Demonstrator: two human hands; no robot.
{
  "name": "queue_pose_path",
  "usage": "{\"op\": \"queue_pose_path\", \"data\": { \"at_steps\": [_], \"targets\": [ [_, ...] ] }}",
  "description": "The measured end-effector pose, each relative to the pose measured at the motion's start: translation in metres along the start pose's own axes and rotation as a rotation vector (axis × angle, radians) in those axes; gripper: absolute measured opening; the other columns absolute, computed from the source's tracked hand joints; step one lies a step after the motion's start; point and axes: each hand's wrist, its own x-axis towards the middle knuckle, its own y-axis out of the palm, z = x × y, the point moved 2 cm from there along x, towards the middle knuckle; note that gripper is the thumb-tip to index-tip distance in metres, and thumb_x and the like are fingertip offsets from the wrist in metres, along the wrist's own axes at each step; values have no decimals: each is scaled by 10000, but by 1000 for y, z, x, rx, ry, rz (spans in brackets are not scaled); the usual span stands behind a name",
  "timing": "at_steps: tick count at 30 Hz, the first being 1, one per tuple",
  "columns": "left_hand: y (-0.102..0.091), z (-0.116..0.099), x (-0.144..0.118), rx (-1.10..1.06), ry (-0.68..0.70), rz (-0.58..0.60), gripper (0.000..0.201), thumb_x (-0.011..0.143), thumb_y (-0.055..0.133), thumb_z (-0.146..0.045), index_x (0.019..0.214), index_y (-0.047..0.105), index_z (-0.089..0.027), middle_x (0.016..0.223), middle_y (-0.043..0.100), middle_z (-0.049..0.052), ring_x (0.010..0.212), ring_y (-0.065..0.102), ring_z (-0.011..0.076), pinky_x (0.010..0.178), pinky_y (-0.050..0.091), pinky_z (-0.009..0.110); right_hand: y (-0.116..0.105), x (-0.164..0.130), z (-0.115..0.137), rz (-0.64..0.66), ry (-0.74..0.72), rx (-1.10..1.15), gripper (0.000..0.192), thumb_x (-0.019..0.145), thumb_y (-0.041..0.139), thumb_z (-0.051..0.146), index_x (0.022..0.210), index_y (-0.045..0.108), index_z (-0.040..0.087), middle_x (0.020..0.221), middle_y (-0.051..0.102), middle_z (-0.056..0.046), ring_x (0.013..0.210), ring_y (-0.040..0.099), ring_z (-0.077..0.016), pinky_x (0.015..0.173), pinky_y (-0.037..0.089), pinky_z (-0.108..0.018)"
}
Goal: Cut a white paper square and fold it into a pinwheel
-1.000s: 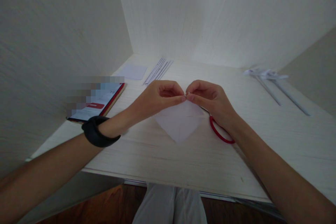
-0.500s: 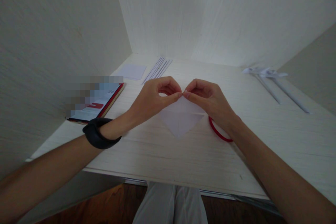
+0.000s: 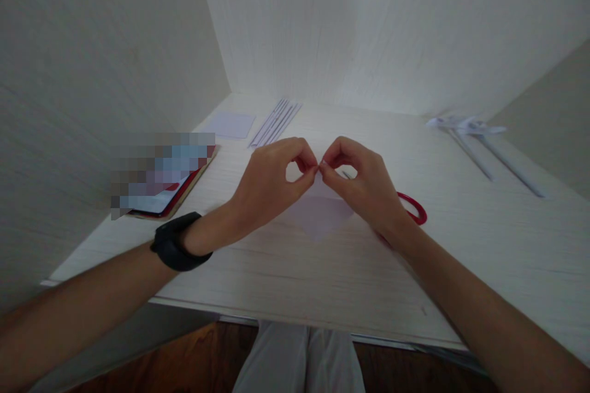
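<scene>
A thin white sheet of paper [image 3: 319,216] with a crease across it hangs below my fingertips, its lower corner pointing toward me. My left hand [image 3: 273,177] pinches the top of the paper between thumb and forefinger. My right hand [image 3: 364,179] pinches the same spot from the other side, the two pairs of fingertips touching. A pair of red-handled scissors [image 3: 420,212] lies on the table, partly hidden under my right hand and wrist. On my left wrist is a black band [image 3: 177,242].
Narrow folded paper strips [image 3: 275,124] and a pale square stack of paper [image 3: 230,125] lie toward the back. A phone [image 3: 161,196], partly blurred out, lies at the left. White paper pieces with long rolled stems [image 3: 509,166] rest at the right. White panels enclose the table.
My right hand has shifted slightly, so a different part of the red scissors handle shows beside it. Both hands still pinch the paper, and the finger loops look rounder.
</scene>
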Motion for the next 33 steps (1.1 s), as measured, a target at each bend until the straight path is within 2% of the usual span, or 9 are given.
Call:
{"op": "queue_pose_path", "data": {
  "at_steps": [7,10,14,18,22,24,28,30,33],
  "targets": [
    [4,-1,-1,44,7,-8,96,756,638,-66,751,649,-162,747,700,-8,717,644,133,694,465,262,5,-3,5,-81,-124,-169,188,704,552,68,672,442,217,683,530,21,655,509,-142,616,384,-278],
    [3,-1,0,0,-50,-10,96,758,644,-79,741,661,-173,731,710,-17,698,645,130,685,473,260,6,-4,4,-126,-161,-246,207,711,552,77,670,415,226,678,515,24,644,492,-144,607,361,-281],
    [1,0,2,-74,-159,-1,77,757,666,-110,724,669,-180,713,717,-15,685,652,136,679,484,266,5,-5,5,-130,-141,-274,200,762,582,120,679,436,229,688,536,13,653,504,-155,631,369,-299],
    [-3,1,4,-146,-180,-8,71,777,669,-145,724,670,-191,716,722,-16,694,652,142,691,502,268,1,-4,7,-107,-40,-84,188,841,609,217,676,521,218,695,587,2,687,547,-156,674,412,-301],
    [-4,1,5,-202,-146,0,76,800,653,-133,749,674,-186,739,723,-22,708,642,127,712,500,251,-6,2,1,-61,120,247,388,951,490,395,643,616,196,660,610,-10,678,573,-143,696,437,-297],
    [-5,1,5,-214,-132,13,84,805,646,-116,762,677,-181,757,721,-22,728,642,121,725,495,242,-9,4,-4,28,197,388,362,923,544,385,643,654,183,654,618,-6,672,576,-130,687,437,-281],
    [-5,-1,5,-216,-75,27,71,808,662,-121,765,676,-176,777,718,-15,757,642,123,744,485,243,-14,6,-14,258,390,517,153,777,720,301,703,691,170,660,637,21,602,551,-101,570,390,-244],
    [-5,-1,4,-223,-53,42,60,814,670,-131,770,679,-170,782,717,-8,760,641,123,746,482,243,-17,5,-16,316,446,562,142,756,740,303,743,699,168,665,649,23,573,551,-98,539,381,-240],
    [-6,-2,5,-276,-30,73,52,826,671,-141,783,684,-168,801,721,1,771,646,122,758,487,242,-25,7,-17,322,435,611,131,752,743,296,765,703,172,683,661,17,587,573,-108,545,408,-244]
  ]
}}
